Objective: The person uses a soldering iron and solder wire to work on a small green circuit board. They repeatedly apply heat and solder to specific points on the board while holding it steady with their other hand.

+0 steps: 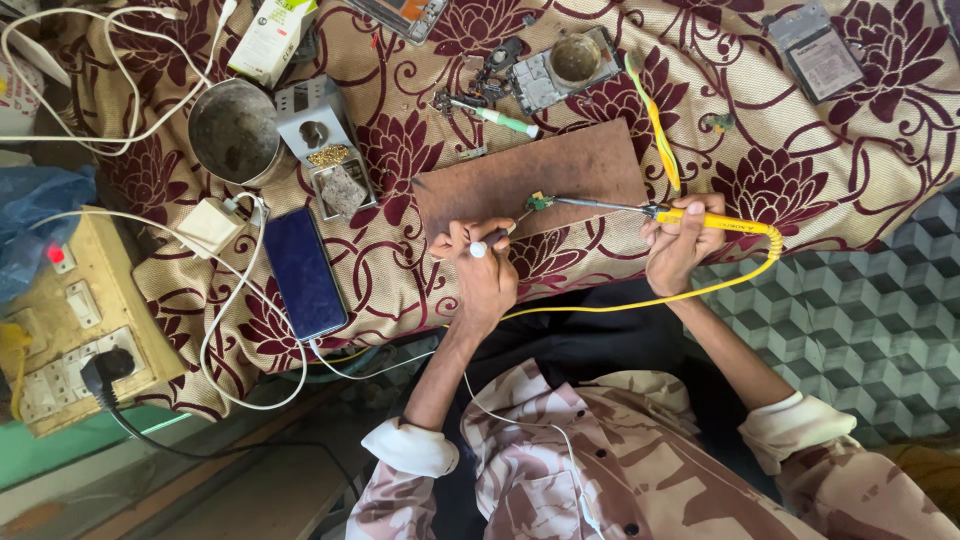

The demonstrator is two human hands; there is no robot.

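My right hand (680, 240) grips a yellow soldering iron (700, 215) whose thin metal tip reaches left to a tiny green part (541, 202) lying on a brown wooden board (535, 175). My left hand (482, 265) is closed on a thin tool with a white round end (478, 250), its point aimed at the same small part. The iron's yellow cord (640, 300) loops back across my lap.
A dark phone (303, 272) with a white charger (208, 226) lies left of the board. A metal cup (232, 130), a small parts tray (335, 165), a circuit board with a round tin (565, 65), tweezers and a switchboard (70, 320) surround the work area on the flowered cloth.
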